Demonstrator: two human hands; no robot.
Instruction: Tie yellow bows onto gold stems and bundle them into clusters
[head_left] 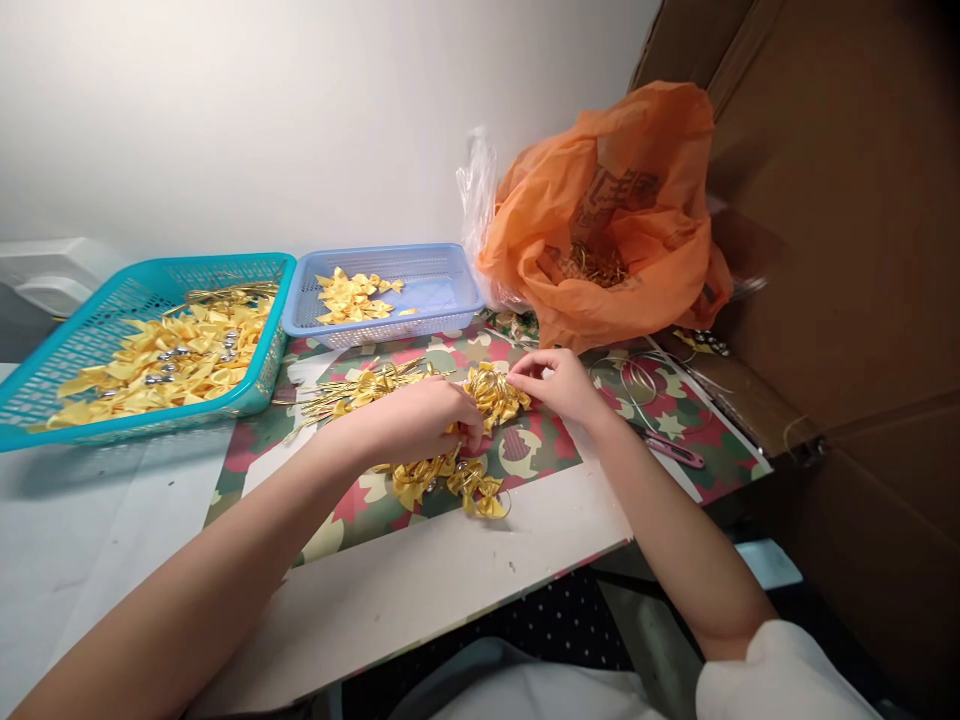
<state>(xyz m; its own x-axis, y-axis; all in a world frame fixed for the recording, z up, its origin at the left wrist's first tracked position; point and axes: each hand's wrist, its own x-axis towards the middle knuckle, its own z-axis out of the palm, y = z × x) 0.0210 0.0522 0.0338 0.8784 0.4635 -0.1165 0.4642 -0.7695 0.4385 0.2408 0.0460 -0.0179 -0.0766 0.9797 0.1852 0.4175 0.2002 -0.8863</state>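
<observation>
Gold-yellow ribbon bows with gold ties point(495, 395) lie bunched on the camouflage-patterned sheet in front of me. My right hand point(559, 385) pinches at the right edge of this bunch, thumb and forefinger together on a yellow ribbon bow. From the left, my left hand point(442, 412) reaches over the bows with its fingers curled down. What those fingers hold, if anything, is hidden. Below it sit more yellow bows point(480, 488), one with a loop of tie sticking out. Behind my left wrist rests a bundle of gold twist ties point(330, 398) among further bows.
A teal basket point(281, 335) of yellow bows and small silver bells stands left. Beside it is a blue basket point(442, 320) with fewer bows. An orange plastic bag point(637, 240) holds gold scraps at back right. A pink-handled cutter point(675, 450) lies right, near cardboard point(847, 250).
</observation>
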